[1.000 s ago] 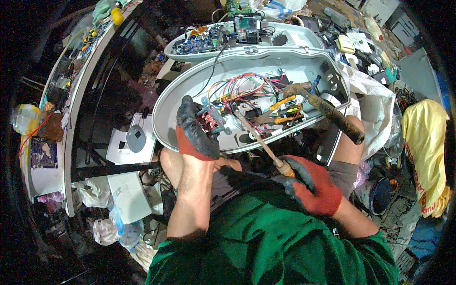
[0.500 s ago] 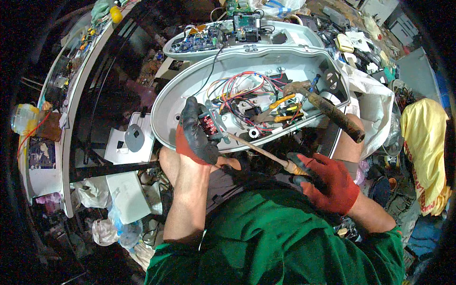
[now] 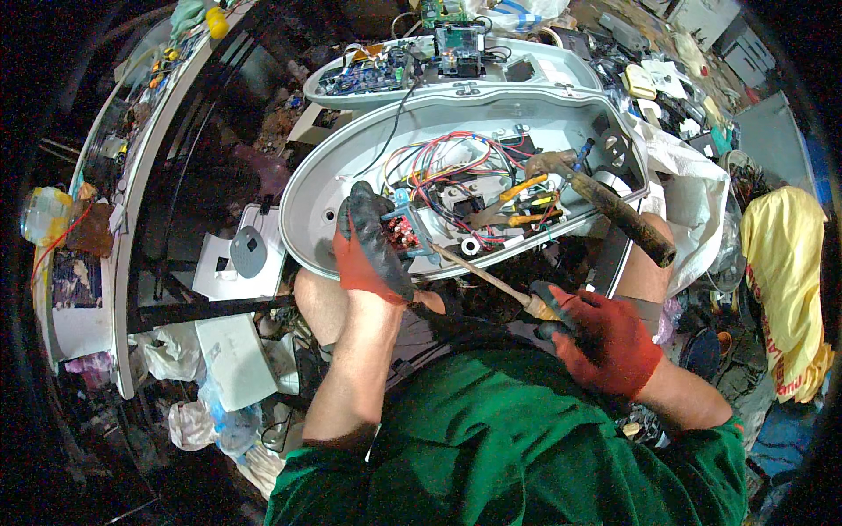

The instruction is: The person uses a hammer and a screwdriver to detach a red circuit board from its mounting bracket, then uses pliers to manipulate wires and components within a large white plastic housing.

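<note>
My left hand [image 3: 373, 244], in a black and red work glove, is closed around a small grey electrical part [image 3: 403, 233] with rows of red and silver terminals. It holds this over the near left rim of an open grey housing [image 3: 351, 167]. My right hand [image 3: 601, 337], gloved alike, grips the wooden handle of a screwdriver [image 3: 491, 282]. The long rusty shaft slants up left, its tip at or close beside the part's lower right edge; contact is unclear. Inside the housing lie coloured wires [image 3: 456, 145], yellow-handled pliers [image 3: 524, 188] and a hammer [image 3: 614, 210], whose handle juts over the right rim.
The housing's hinged lid [image 3: 553, 70] carries circuit boards [image 3: 368, 72] behind it. A yellow sack [image 3: 783, 280] and a white sack [image 3: 693, 184] stand to the right. A white box [image 3: 235, 361] and plastic bags lie left. Another long shell [image 3: 132, 263] curves along the far left.
My left hand has shifted slightly right and turned the terminal part, showing more of its face. My right hand and the screwdriver have barely moved.
</note>
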Motion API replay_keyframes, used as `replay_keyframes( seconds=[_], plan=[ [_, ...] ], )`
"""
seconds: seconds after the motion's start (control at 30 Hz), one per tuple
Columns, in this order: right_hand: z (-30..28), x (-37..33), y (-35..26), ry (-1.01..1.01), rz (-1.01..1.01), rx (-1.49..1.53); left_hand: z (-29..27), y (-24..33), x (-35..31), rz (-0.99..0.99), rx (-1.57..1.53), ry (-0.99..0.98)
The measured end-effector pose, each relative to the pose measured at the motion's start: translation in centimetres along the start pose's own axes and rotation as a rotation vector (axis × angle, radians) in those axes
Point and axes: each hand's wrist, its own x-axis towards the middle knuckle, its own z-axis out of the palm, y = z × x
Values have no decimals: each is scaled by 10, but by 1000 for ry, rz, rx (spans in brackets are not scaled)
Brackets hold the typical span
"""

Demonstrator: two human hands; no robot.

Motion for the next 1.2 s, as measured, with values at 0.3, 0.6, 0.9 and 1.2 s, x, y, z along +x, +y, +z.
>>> replay_keyframes(
  seconds=[0.3, 0.6, 0.9, 1.2],
  plan=[
    [73, 14, 1, 272, -60, 209, 4, 2, 16, 165, -145, 88],
    [82, 29, 15, -268, 128, 1075, 14, 14, 16, 193, 73, 11],
    [35, 25, 9, -469, 241, 1202, -13, 44, 27, 228, 607, -374],
    [111, 19, 17, 69, 225, 917, 4, -2, 51, -63, -20, -19]
  ],
)
